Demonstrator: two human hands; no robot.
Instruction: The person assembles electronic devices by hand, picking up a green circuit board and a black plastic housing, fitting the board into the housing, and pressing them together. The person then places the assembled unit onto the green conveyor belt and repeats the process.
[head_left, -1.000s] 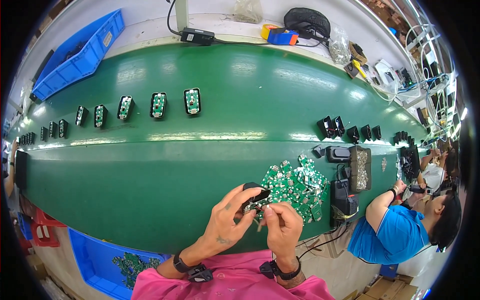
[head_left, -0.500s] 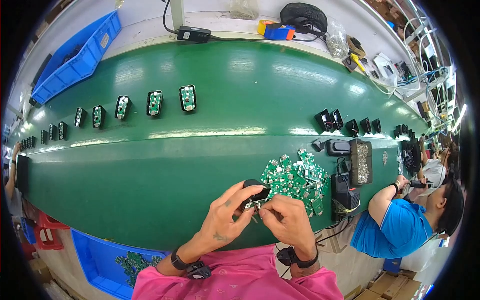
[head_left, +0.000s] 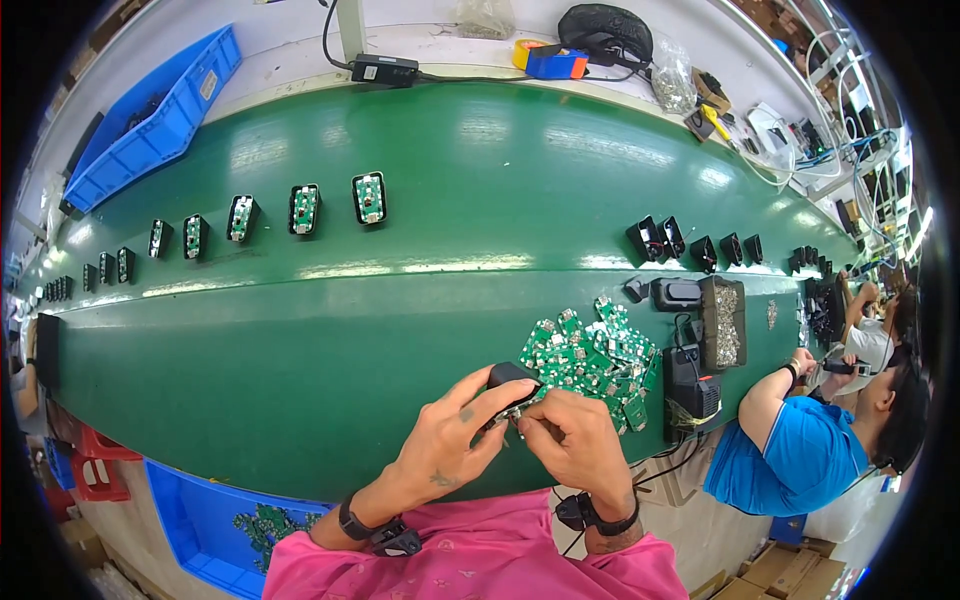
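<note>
My left hand (head_left: pixel 448 432) grips a black plastic housing (head_left: pixel 508 375) near the front edge of the green bench. Close against it, the fingers of my right hand (head_left: pixel 575 438) are pinched at a small green circuit board (head_left: pixel 516 411) by the housing's edge. My fingers cover most of this board, and whether it sits inside the housing I cannot tell. Just beyond my right hand lies a loose pile of green circuit boards (head_left: pixel 590 362).
Black housings with boards (head_left: pixel 369 198) stand in a row at far left; other black housings (head_left: pixel 647 240) stand right. Beside the pile are a tray of small metal parts (head_left: pixel 735 325) and a black device (head_left: pixel 690 382). A person in blue (head_left: pixel 790 450) works at right. Blue bins (head_left: pixel 165 115) flank the left.
The black housing has tilted in my left hand, so its opening no longer faces up into view. The far row of housings has shifted slightly left. My right hand stays pinched.
</note>
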